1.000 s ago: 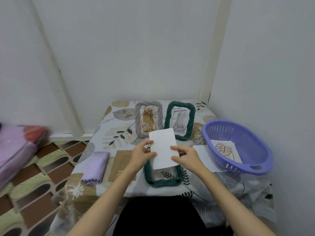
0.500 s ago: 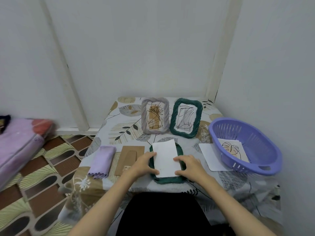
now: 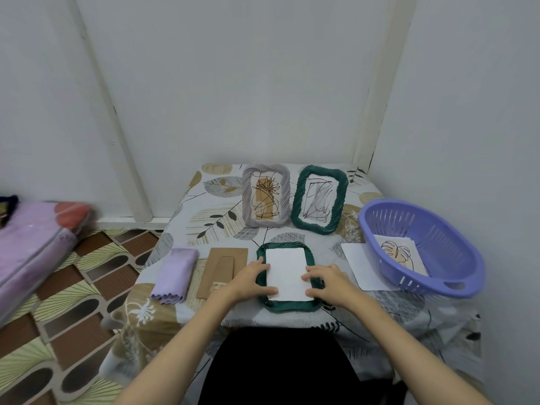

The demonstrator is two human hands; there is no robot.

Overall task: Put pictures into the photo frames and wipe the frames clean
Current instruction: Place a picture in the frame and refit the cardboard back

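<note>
Now a white picture [image 3: 287, 273] is being seated, blank side up, in the green frame [image 3: 285, 306] that lies face down near the front edge of the bench [image 3: 204, 200]. The left hand [image 3: 251, 280] and the right hand [image 3: 330, 283] are laid on the two sides of the sheet, the fingers only lightly bent and pressing down on paper and rim; nothing is gripped. It is judged that the sheet is nearly in place. Next, the brown backing [image 3: 223, 270] just to the left is probably to be fitted, then the cloth [image 3: 175, 274] beyond it is to be used for wiping. Two frames already filled — a grey one [image 3: 266, 197] and a green one [image 3: 320, 198] — stand at the back. The basket [image 3: 455, 282] sits near the right, over the corner of a loose sheet [image 3: 358, 258]. The frame is close to the front edge, so little room is left toward the person — more is open behind it.
</note>
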